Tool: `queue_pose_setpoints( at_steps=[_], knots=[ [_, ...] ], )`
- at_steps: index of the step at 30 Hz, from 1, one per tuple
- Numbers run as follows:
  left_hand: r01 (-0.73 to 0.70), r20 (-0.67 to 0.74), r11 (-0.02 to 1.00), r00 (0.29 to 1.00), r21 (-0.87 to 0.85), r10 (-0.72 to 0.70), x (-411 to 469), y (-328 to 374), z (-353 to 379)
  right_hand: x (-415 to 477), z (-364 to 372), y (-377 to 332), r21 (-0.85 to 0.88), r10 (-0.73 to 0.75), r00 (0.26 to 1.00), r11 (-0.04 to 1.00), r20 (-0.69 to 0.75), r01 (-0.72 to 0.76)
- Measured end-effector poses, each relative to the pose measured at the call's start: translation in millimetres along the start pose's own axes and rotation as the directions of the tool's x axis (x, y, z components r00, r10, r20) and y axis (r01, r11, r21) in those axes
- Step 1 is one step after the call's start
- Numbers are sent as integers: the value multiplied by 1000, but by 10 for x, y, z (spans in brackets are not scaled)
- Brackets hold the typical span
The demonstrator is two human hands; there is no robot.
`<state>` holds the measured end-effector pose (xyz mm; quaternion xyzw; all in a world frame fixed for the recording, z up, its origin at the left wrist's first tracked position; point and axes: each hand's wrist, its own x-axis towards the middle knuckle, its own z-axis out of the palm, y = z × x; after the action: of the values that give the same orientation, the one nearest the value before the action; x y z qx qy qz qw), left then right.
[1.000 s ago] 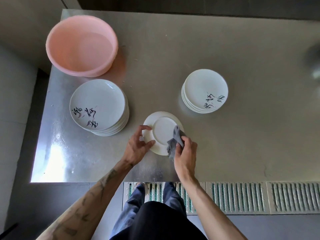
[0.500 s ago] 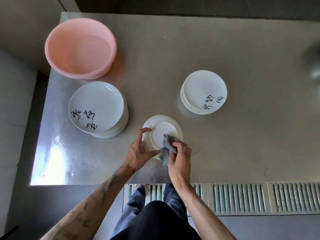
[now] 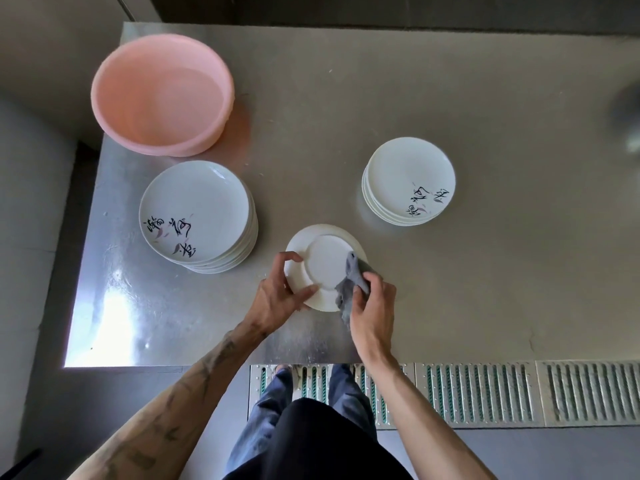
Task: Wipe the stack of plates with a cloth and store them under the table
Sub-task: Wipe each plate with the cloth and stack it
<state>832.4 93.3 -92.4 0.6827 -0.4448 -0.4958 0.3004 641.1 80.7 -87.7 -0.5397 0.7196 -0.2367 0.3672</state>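
Observation:
A white plate (image 3: 322, 261) is held bottom side up just above the steel table (image 3: 450, 306), near its front edge. My left hand (image 3: 277, 299) grips the plate's left rim with thumb and fingers. My right hand (image 3: 374, 313) pinches a grey cloth (image 3: 351, 285) and presses it onto the plate's right side. A taller stack of white plates with black writing (image 3: 197, 216) stands to the left. A shorter stack of the same plates (image 3: 410, 180) stands to the right, further back.
A pink plastic basin (image 3: 161, 93) sits at the table's back left corner. Metal floor grating (image 3: 519, 393) runs along the table's front edge, beside my legs. A wall closes the left side.
The cloth in my right hand has slid from the plate's near middle back to its right side. My left hand keeps its grip on the rim.

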Motion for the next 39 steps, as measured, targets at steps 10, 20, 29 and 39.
queue_pose_setpoints(
  at_steps=[10, 20, 29, 39],
  knots=[
    [-46, -66, 999, 997, -19, 45, 7, 117, 35, 46, 24, -35, 13, 16, 1000, 1000, -3, -16],
    [-22, -119, 998, 993, -67, 14, 18, 123, 48, -46, 62, -74, 10, -11, 1000, 1000, 5, 11],
    [17, -92, 1000, 996, 18, -16, 36, 132, 87, -208, 116, -64, 25, -12, 999, 1000, 39, 11],
    [-20, -169, 998, 986, -61, 10, -27, 188, 165, -299, 114, -155, 32, -39, 995, 999, 91, 36]
  ],
)
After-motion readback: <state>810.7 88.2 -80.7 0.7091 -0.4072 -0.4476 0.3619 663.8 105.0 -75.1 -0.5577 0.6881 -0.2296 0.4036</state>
